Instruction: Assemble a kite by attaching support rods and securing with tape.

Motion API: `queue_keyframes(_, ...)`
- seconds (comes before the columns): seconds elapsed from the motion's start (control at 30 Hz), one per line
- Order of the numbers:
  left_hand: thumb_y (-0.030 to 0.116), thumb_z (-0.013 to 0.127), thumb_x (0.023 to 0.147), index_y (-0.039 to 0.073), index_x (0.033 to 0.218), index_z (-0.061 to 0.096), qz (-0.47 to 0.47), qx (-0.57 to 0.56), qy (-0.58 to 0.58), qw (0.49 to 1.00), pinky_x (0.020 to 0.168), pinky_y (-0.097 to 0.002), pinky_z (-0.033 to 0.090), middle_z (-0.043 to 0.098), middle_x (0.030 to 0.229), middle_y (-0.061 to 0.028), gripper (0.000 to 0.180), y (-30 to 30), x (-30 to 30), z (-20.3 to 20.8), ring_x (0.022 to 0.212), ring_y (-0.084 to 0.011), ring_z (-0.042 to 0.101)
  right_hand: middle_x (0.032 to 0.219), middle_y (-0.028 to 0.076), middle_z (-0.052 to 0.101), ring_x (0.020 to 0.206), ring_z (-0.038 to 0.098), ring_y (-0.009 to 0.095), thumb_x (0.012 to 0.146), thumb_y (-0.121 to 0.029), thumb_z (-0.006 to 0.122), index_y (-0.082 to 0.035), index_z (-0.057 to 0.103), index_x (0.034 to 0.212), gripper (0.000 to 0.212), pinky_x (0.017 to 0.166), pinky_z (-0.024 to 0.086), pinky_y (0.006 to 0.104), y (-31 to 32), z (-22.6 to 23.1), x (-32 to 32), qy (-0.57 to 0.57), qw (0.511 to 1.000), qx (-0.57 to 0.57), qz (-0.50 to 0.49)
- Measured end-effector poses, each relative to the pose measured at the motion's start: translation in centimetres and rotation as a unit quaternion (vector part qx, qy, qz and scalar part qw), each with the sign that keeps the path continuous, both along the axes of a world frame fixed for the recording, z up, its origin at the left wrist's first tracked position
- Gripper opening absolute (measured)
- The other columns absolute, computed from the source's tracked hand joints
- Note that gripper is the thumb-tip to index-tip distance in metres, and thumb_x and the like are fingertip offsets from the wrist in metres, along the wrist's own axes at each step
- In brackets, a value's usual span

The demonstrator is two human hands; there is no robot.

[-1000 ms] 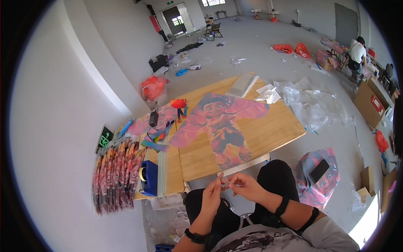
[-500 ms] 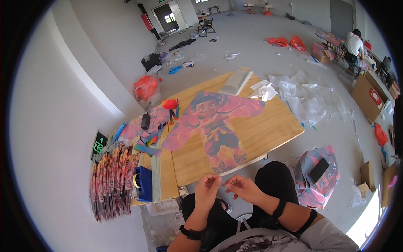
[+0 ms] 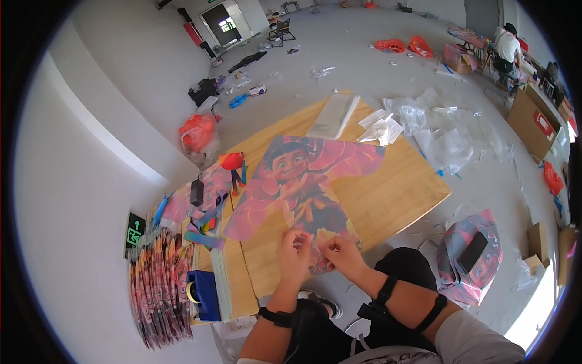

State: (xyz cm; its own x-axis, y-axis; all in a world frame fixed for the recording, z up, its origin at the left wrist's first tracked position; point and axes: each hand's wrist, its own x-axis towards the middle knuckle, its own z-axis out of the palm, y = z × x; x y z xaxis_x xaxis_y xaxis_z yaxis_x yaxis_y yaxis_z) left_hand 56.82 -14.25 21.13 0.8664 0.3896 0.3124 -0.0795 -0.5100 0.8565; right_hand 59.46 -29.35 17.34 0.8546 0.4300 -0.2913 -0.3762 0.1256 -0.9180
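Observation:
A thin pink, orange and dark sheet (image 3: pixel 294 182), printed with a cartoon figure with spread wing-like sides, lies flat on the wooden table (image 3: pixel 400 194). Its lower end reaches the near edge, partly covered by my hands. Over that end, my left hand (image 3: pixel 294 253) has its fingertips pinched together. Close beside it on the right, my right hand (image 3: pixel 342 253) is also closed in a pinch, knuckles up. Whatever is between the fingers is too small to make out. I cannot tell whether either hand grips the sheet's edge.
A blue tape dispenser (image 3: pixel 204 295), hanging printed sheets (image 3: pixel 159 285), rainbow ribbons (image 3: pixel 205 238) and a black block (image 3: pixel 196 193) crowd the left. Clear plastic packs (image 3: pixel 334 117) lie at the far edge. Another printed sheet (image 3: pixel 451 267) bears a black object (image 3: pixel 473 252). A person (image 3: pixel 506 48) sits far right.
Both hands have moved forward from in front of the table edge to over the sheet's lower end, and a small gap has opened between them. The view has shifted slightly.

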Motion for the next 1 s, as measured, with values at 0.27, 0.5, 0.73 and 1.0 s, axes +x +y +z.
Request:
queue_keyframes(0.27,0.012,0.077,0.087,0.002,0.091,0.069,-0.042,0.106,0.018,0.993,0.071,-0.0339,0.051,0.063,0.097,-0.0091,0.013,6.8,11.5,-6.0,0.082,-0.0208,0.063,0.070,0.007,0.069,0.060,0.071,0.015,0.093,-0.025,0.073,0.001,0.069,0.086,0.027,0.050,0.054,0.0276,5.0,-0.9,10.1,-0.005,0.991,-0.127,-0.030)
queue_keyframes(0.5,0.010,0.077,0.084,0.004,0.090,0.070,-0.038,0.051,0.036,0.997,0.076,-0.0347,0.050,0.063,0.097,-0.0085,0.011,9.6,17.2,-9.9,0.084,-0.0228,0.062,0.058,0.005,0.067,0.050,0.064,0.014,0.089,-0.028,0.072,-0.004,0.071,0.067,0.033,0.050,0.051,0.0285,8.6,-2.3,15.6,-0.002,0.979,-0.199,-0.039)
queue_keyframes(0.73,0.010,0.080,0.084,0.005,0.089,0.072,-0.033,0.115,0.019,0.993,0.082,-0.0360,0.051,0.061,0.108,-0.0085,0.010,11.4,18.5,-13.1,0.095,-0.0243,0.061,0.054,0.002,0.065,0.048,0.061,0.015,0.084,-0.028,0.070,-0.008,0.071,0.059,0.033,0.052,0.051,0.0309,9.7,-5.2,18.0,-0.095,0.926,-0.364,0.027)
queue_keyframes(1.0,0.017,0.086,0.074,0.009,0.081,0.074,-0.003,0.091,0.012,0.996,0.092,-0.0426,0.046,0.062,0.103,-0.0069,0.016,11.6,18.7,-13.6,0.105,-0.0295,0.059,0.058,0.003,0.069,0.050,0.064,0.014,0.082,-0.027,0.070,-0.007,0.071,0.059,0.030,0.055,0.053,0.0295,10.4,-4.4,18.4,-0.040,0.922,-0.384,0.020)
